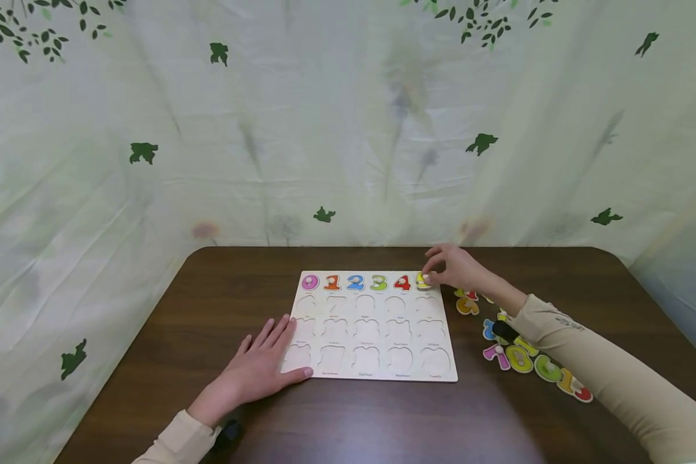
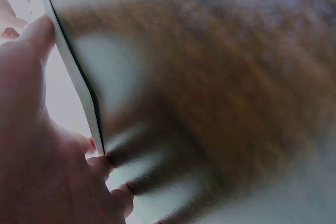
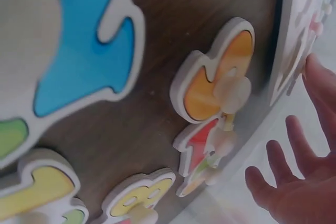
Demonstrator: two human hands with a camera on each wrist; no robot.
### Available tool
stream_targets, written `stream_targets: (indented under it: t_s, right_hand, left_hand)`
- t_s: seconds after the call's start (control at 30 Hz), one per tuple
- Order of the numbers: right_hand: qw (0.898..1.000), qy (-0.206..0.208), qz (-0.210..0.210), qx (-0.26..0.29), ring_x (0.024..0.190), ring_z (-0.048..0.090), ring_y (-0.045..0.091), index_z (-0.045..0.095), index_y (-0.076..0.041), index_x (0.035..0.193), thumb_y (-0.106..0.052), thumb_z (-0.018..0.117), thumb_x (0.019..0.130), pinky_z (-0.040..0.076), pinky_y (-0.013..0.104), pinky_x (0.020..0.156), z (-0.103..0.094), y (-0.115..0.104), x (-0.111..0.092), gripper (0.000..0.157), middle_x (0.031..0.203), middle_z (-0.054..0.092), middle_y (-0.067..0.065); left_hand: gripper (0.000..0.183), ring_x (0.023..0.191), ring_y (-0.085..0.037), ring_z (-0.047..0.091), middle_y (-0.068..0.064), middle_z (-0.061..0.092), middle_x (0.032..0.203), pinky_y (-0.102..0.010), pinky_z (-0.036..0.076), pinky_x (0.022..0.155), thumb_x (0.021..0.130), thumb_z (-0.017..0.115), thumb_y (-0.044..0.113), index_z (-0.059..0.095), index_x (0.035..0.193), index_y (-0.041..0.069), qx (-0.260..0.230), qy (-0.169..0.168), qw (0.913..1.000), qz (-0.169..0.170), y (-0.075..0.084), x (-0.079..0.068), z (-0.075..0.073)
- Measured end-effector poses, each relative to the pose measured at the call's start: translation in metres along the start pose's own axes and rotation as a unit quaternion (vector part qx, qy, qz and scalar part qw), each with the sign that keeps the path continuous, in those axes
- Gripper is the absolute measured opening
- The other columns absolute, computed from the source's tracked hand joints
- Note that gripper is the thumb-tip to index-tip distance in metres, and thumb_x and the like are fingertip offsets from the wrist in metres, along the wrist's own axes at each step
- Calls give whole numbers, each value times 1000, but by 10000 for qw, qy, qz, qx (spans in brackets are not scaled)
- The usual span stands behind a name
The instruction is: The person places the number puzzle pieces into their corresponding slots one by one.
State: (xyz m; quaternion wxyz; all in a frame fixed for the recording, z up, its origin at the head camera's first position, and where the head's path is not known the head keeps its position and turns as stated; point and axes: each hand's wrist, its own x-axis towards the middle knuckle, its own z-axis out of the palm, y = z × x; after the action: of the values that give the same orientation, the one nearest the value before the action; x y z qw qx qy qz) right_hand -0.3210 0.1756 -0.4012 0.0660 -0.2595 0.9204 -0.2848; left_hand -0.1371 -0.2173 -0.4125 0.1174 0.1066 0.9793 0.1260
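A white number puzzle board lies flat on the table. Along its top row sit a pink 0, an orange 1, a blue 2, a green 3 and a red 4; the lower rows show bare outlined recesses. My right hand pinches a yellow number piece, seemingly a 5, at the row's right end. Whether it lies fully in its recess I cannot tell. My left hand rests with fingers spread on the board's lower left edge, thumb along the front edge; the left wrist view shows this thumb against the board.
Loose number pieces with knobs lie right of the board, among them a pink 7 and a green 6, partly under the right forearm. An orange piece lies near the board. A leaf-printed curtain hangs behind the brown table.
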Motion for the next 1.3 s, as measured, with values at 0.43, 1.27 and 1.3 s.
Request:
stream_targets:
  t_s: [0.43,1.27,1.3]
  right_hand:
    - [9994,-140,-186,-253,122,48,42,78,-11,94,-12,77,86,40,55,99,4,8,-1,8,132,56,23]
    - [9998,114,172,-49,125,46,44,77,-14,95,-18,77,86,42,57,94,-22,16,-72,10,136,55,20]
    - [9997,108,218,-55,125,45,45,77,-14,94,-20,78,86,42,57,94,-22,17,-74,10,135,55,21]
  left_hand:
    - [108,148,-36,12,-11,17,163,-68,14,109,81,50,80,22,157,9,-10,149,9999,33,-7,5,11]
    - [103,147,-40,15,-13,19,162,-70,15,107,84,54,74,24,157,7,-77,129,9999,66,-1,0,3]
    - [103,147,-40,15,-13,20,162,-70,15,107,84,54,74,24,157,7,-84,151,9998,82,-1,0,4]
